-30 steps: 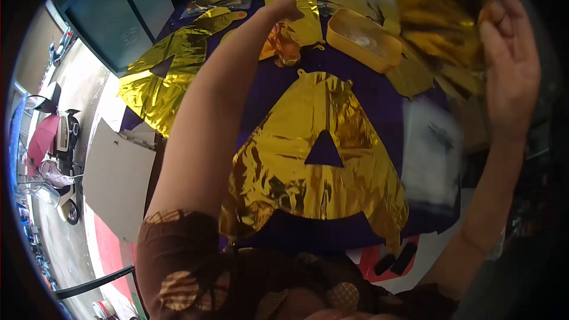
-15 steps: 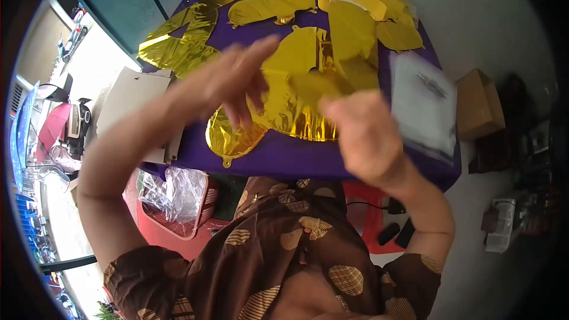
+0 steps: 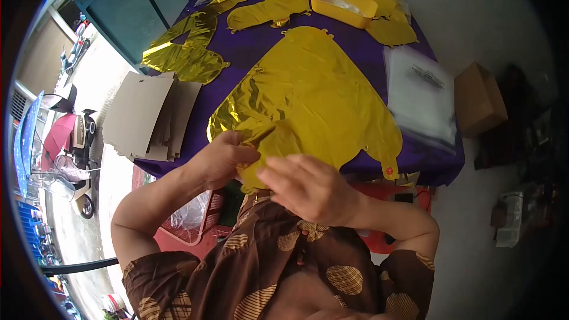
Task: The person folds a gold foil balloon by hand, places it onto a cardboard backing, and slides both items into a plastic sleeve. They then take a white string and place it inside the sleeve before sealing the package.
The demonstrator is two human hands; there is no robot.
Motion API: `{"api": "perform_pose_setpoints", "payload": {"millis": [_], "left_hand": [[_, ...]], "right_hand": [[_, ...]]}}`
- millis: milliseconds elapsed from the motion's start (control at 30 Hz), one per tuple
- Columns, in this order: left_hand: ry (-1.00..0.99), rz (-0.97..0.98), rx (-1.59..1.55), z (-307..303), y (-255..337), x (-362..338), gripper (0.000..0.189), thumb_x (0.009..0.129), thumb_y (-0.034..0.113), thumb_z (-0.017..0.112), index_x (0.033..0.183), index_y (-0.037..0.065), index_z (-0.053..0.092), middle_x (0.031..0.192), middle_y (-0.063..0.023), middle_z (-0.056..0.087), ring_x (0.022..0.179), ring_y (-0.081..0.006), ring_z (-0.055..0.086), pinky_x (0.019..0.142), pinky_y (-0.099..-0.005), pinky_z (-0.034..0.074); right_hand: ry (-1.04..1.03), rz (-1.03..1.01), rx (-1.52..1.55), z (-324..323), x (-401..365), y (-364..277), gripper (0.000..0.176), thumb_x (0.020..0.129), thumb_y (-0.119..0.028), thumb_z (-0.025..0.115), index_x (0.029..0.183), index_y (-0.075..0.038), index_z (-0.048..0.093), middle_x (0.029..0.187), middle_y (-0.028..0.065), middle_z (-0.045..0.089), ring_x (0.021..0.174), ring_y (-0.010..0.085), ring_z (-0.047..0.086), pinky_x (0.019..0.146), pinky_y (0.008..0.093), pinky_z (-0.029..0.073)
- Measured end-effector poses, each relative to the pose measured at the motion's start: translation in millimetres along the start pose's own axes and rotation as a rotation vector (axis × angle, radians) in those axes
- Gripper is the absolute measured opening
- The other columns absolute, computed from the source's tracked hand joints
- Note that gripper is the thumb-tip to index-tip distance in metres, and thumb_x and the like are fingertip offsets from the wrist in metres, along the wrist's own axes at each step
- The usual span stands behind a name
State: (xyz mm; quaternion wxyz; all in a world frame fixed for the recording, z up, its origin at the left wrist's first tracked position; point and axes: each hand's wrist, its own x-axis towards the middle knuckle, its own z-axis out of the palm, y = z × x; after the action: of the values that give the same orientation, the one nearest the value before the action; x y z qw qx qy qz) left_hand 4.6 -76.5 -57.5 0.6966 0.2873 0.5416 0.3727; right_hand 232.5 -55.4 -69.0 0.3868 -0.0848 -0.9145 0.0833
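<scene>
A large gold foil sheet [image 3: 332, 101], shaped like a flat balloon, lies unfolded across the purple table. Its near left corner is bunched up at the table's front edge. My left hand [image 3: 228, 157] grips that corner between thumb and fingers. Close beside it, my right hand [image 3: 305, 186] lies over the same part of the foil, its fingers bent and blurred; whether they pinch the foil is hidden. A small red mark shows on the sheet's near right tip.
Other gold foil pieces [image 3: 189, 47] lie at the back of the purple table [image 3: 249, 53], around a yellow tray [image 3: 349, 18]. Grey cardboard sheets [image 3: 139, 112] are at the left, clear plastic bags [image 3: 421, 95] at the right. A cardboard box [image 3: 480, 101] stands beyond.
The large gold sheet has been spread out and turned flat over the table. Both my hands have come down and together at its near left corner, and my left hand has closed on it.
</scene>
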Motion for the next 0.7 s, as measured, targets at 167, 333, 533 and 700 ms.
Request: {"api": "perform_pose_setpoints", "payload": {"millis": [167, 333, 533, 700], "left_hand": [[0.028, -0.014, 0.151, -27, 14, -13, 0.012, 0.084, -0.001, 0.063, 0.094, -0.007, 0.067, 0.08, -0.006, 0.065, 0.066, -0.0122, 0.06, 0.058, -0.0275, 0.045], [0.022, -0.028, 0.19, -43, 5, -14, 0.013, 0.083, -0.003, 0.063, 0.095, -0.007, 0.067, 0.082, -0.0062, 0.066, 0.066, -0.0132, 0.061, 0.057, -0.0273, 0.046], [0.05, -0.037, 0.179, -34, 9, -12, 0.015, 0.083, 0.0, 0.063, 0.096, -0.007, 0.067, 0.08, -0.0038, 0.062, 0.065, -0.0108, 0.055, 0.057, -0.0262, 0.041], [0.07, -0.011, 0.21, -42, 11, -4, 0.016, 0.083, 0.002, 0.064, 0.096, -0.007, 0.067, 0.08, -0.0035, 0.062, 0.066, -0.0101, 0.055, 0.058, -0.0258, 0.041]], "right_hand": [[-0.07, 0.28, -0.189, -58, -17, 35, 0.036, 0.086, -0.008, 0.062, 0.12, 0.004, 0.06, 0.121, 0.0194, 0.062, 0.107, 0.0366, 0.06, 0.096, 0.0453, 0.048], [-0.265, 0.464, -0.446, -70, -60, 93, 0.039, 0.086, -0.005, 0.063, 0.124, 0.003, 0.058, 0.135, 0.0227, 0.056, 0.124, 0.0378, 0.051, 0.105, 0.0446, 0.043], [-0.368, 0.476, -0.473, -62, -67, 108, 0.041, 0.087, -0.008, 0.063, 0.127, -0.002, 0.059, 0.137, 0.0189, 0.055, 0.122, 0.0349, 0.051, 0.102, 0.0442, 0.044], [-0.375, 0.481, -0.487, -59, -61, 108, 0.041, 0.087, -0.01, 0.061, 0.128, -0.003, 0.059, 0.135, 0.0177, 0.056, 0.121, 0.0335, 0.052, 0.101, 0.044, 0.044]]}}
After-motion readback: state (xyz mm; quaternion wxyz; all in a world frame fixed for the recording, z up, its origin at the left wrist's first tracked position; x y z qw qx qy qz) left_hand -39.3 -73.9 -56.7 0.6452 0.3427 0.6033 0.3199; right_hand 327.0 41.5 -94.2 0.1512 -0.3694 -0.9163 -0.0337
